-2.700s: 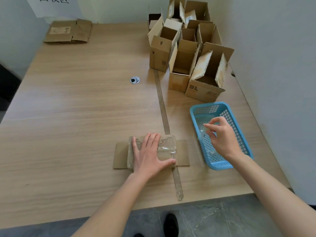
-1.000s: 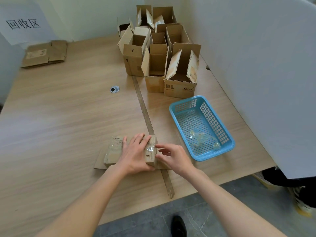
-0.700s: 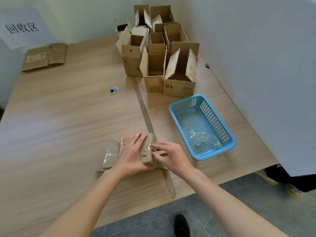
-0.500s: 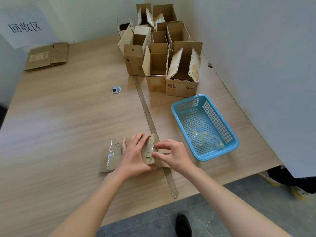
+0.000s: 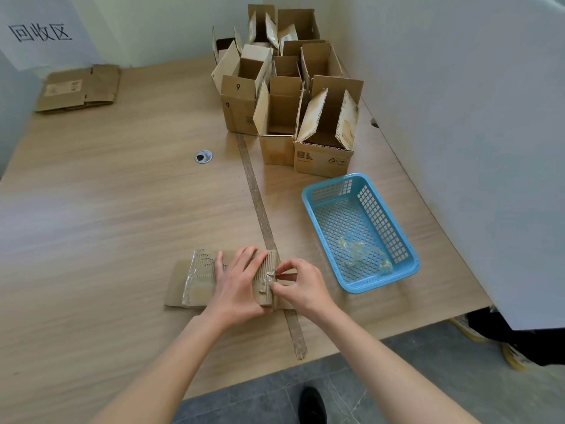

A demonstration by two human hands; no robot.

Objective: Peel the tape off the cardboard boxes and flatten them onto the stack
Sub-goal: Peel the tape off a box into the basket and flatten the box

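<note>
A flattened cardboard box (image 5: 195, 281) lies near the table's front edge, with clear tape (image 5: 192, 276) still shining along its left part. My left hand (image 5: 237, 284) lies flat on the box and presses it down. My right hand (image 5: 301, 284) is at the box's right end, thumb and forefinger pinching a strip of clear tape (image 5: 270, 275) there. The stack of flattened boxes (image 5: 78, 91) lies at the far left corner, under a paper sign.
Several open upright cardboard boxes (image 5: 281, 96) stand at the back right. A blue plastic basket (image 5: 406, 249) with crumpled tape bits sits right of my hands. A taped seam (image 5: 260, 209) runs down the table and a cable hole (image 5: 203, 156) is mid-table. A white wall borders the right.
My right hand left the basket and came to the box's right end, where it now pinches the tape. My left hand stayed pressing on the box. The view swung left.
</note>
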